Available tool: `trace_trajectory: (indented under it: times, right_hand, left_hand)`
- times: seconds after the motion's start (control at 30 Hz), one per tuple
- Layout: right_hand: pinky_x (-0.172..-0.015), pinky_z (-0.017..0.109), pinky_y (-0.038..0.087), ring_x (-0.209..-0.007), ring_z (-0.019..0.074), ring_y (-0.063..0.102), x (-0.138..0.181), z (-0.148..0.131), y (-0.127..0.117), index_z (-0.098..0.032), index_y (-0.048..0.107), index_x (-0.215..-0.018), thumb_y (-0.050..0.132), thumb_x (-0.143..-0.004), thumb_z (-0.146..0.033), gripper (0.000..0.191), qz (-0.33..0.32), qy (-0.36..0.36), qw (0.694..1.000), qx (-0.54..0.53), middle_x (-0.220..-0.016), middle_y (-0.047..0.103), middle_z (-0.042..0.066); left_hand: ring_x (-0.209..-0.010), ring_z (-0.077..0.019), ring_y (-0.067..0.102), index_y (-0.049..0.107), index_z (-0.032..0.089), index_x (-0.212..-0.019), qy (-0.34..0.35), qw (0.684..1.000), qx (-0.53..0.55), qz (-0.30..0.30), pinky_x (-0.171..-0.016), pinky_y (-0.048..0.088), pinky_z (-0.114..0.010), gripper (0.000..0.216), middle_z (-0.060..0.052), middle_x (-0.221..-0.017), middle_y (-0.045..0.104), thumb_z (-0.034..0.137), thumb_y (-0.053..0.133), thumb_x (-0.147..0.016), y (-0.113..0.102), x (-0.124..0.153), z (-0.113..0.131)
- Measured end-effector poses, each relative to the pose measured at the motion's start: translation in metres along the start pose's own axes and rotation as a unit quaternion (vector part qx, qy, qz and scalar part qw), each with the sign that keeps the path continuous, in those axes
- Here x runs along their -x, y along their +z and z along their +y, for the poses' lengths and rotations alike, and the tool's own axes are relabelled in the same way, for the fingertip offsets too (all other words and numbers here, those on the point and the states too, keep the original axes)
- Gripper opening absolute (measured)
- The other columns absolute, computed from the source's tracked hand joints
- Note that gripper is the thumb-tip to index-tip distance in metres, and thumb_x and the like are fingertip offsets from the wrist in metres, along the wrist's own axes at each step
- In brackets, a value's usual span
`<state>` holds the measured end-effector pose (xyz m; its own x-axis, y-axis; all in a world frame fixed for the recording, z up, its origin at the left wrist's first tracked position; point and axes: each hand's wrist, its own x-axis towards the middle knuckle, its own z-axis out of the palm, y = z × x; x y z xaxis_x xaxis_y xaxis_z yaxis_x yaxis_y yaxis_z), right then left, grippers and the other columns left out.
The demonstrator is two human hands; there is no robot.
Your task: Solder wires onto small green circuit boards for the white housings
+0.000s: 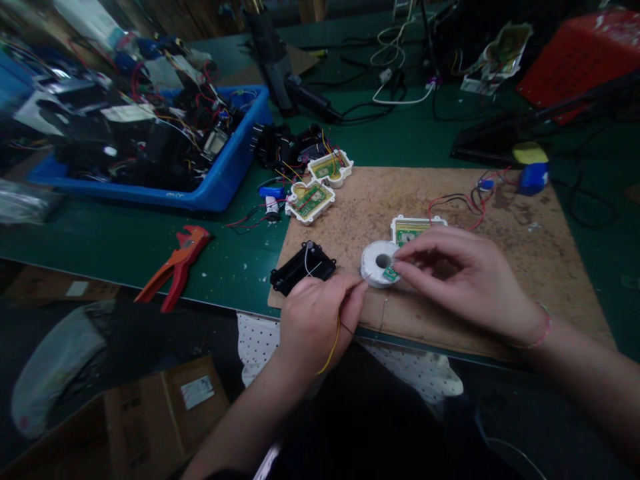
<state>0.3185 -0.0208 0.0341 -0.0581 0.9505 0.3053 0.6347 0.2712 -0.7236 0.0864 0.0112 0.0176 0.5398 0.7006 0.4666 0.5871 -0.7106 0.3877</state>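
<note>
Pinched between the thumb and fingertips of my right hand (450, 277) is a small green circuit board (391, 272), held over a white spool (376, 257) with a hole in its middle. My left hand (323, 313) is closed on thin wires; a yellow wire (332, 350) trails down out of it, and a wire tip sticks out towards the spool. Just beyond my left hand lies an open black plastic case (295, 270). Partly hidden behind my right hand is a white-framed circuit board (407, 230).
A brown board (525, 267) covers part of the green table. To the left lie red-orange cutters (177, 263) and a blue bin (210, 193) heaped with parts. Two white-cased circuit boards (313, 202) with wires sit behind. A blue battery pack (533, 179) and a red box (575, 63) are at right.
</note>
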Motion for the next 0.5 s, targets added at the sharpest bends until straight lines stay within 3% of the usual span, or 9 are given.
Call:
trace_trajectory:
  times: [0.3,0.5]
  right_hand:
    - [-0.066,0.026,0.056,-0.074,0.0123,0.065,0.0013,-0.0013,0.0010,-0.023,0.075,-0.100,0.076,-0.085,-0.032,0.018,0.000,0.009,1.000,-0.029,-0.096,0.073,0.003]
    - [-0.064,0.027,0.054,-0.073,0.0131,0.064,0.0034,-0.0018,0.0055,-0.023,0.074,-0.098,0.075,-0.086,-0.033,0.016,0.026,-0.007,1.000,0.011,-0.092,0.072,0.004]
  left_hand:
    - [-0.058,-0.0104,0.060,0.071,0.021,-0.092,-0.057,0.994,0.085,0.026,-0.065,0.046,-0.028,0.005,0.003,-0.070,0.072,0.022,0.067,-0.094,-0.0026,-0.0010,0.0032]
    - [-0.054,-0.0097,0.052,0.073,0.023,-0.093,-0.052,0.989,0.127,0.047,-0.064,0.043,-0.028,0.005,0.007,-0.058,0.057,0.026,0.069,-0.094,0.0007,-0.0012,0.0017]
